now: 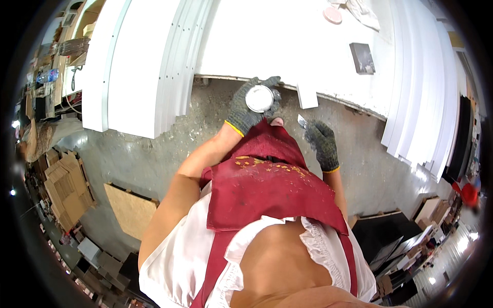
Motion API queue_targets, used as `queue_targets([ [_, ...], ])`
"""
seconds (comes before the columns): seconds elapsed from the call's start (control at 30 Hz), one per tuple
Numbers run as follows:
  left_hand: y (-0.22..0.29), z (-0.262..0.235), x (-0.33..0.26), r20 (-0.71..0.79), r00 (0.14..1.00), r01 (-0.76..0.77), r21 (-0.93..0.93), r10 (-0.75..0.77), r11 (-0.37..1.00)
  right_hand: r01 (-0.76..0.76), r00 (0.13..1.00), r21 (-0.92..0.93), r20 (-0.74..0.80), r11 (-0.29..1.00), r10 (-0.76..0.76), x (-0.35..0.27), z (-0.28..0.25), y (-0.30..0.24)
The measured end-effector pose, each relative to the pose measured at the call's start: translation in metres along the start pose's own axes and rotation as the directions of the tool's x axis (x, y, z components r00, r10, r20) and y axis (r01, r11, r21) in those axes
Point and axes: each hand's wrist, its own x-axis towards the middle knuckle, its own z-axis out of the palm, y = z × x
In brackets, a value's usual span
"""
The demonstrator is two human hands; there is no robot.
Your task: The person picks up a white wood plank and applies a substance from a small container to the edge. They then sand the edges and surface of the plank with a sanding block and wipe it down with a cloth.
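Both of my hands wear dark grey knitted gloves with yellow cuffs. My left hand (240,110) is wrapped round a small round tin (259,98) with white stuff in it, held close to the table's front edge. To the right, beside my apron, my right hand (322,142) is closed on a putty knife (302,121); its small pale blade points up and left, and the handle is hidden in the glove. Between the two hands, a narrow white board (307,96) juts out past the edge of the white worktable (287,36).
Long white panels (136,66) are stacked at the left of the table, and more white panels (418,87) at the right. A dark sanding block (362,58), a pink round disc (333,15) and a white cloth (363,13) lie on the tabletop. Cardboard (67,187) stands behind left.
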Motion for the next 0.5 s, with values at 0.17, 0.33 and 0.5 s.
queue_targets([
  [0.17, -0.010, 0.014, 0.002, 0.069, 0.997, 0.024, 0.017, -0.025, 1.000, 0.203, 0.978, 0.005, 0.056, 0.979, -0.203, -0.002, 0.010, -0.034],
  [0.33, -0.018, 0.031, -0.001, 0.086, 0.994, -0.102, 0.378, 0.075, 0.920, 0.529, 0.849, -0.327, 0.199, 0.783, -0.490, 0.008, 0.029, -0.055],
  [0.5, -0.001, 0.022, -0.001, 0.208, 0.978, -0.013, 0.085, -0.005, 0.996, 0.254, 0.963, -0.377, 0.016, 0.891, -0.268, 0.015, 0.018, -0.064],
])
